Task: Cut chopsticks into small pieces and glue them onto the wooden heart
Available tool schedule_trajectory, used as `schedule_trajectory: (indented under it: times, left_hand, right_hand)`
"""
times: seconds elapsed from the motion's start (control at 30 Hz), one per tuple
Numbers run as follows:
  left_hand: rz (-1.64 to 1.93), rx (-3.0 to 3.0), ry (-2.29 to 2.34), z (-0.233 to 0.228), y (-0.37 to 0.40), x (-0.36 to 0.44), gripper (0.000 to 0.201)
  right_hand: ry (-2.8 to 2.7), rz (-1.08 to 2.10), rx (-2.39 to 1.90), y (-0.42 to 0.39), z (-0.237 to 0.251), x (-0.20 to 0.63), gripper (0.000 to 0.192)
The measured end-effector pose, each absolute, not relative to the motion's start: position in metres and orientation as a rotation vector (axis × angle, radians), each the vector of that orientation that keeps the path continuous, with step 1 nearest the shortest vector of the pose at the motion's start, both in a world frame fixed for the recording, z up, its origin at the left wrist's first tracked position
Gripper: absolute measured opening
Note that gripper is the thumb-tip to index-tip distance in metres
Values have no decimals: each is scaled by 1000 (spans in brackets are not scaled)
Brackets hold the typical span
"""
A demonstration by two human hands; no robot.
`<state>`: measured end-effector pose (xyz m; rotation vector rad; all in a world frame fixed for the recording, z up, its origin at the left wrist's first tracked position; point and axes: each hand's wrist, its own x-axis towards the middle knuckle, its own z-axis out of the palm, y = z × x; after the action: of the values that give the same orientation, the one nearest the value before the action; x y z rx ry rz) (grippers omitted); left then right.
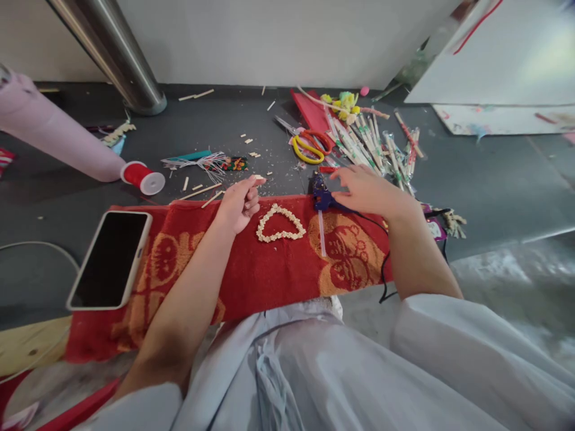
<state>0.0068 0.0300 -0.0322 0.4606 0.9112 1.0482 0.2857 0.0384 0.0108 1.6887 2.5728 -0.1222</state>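
Note:
My left hand [241, 203] is closed in a pinch on a small pale wooden stick piece [259, 177], above the far edge of the red towel [265, 269]. To its right lies a heart-shaped outline [281, 237] made of many short pale wooden pieces. A dark blue glue gun [320, 196] rests at the towel's far edge, with a translucent glue stick [322, 233] sticking out of it toward me and a black cord trailing right. My right hand [366, 190] hovers just right of the glue gun, fingers apart and holding nothing.
Scissors [308, 148], several wrapped sticks [359, 140] and yellow pieces [344, 103] lie at the back. At left are a phone [112, 260], a red ribbon spool [142, 178], a pink bottle [58, 129] and a metal post [117, 54]. Loose stick pieces [200, 191] lie beyond the towel.

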Motion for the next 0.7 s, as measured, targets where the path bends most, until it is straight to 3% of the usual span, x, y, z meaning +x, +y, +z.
schedule_trajectory:
  times: [0.1,0.3,0.7]
  left_hand:
    - [1056,471,898,-33,30,7,18]
    - [1066,496,852,-36,29,6,18]
    - [1050,513,820,-40,27,7,20]
  right_hand:
    - [2731,-143,1596,69,17,257,24]
    - [2894,-84,1493,139,-8,192,16]
    - [2807,0,1279,181,-29,141,24]
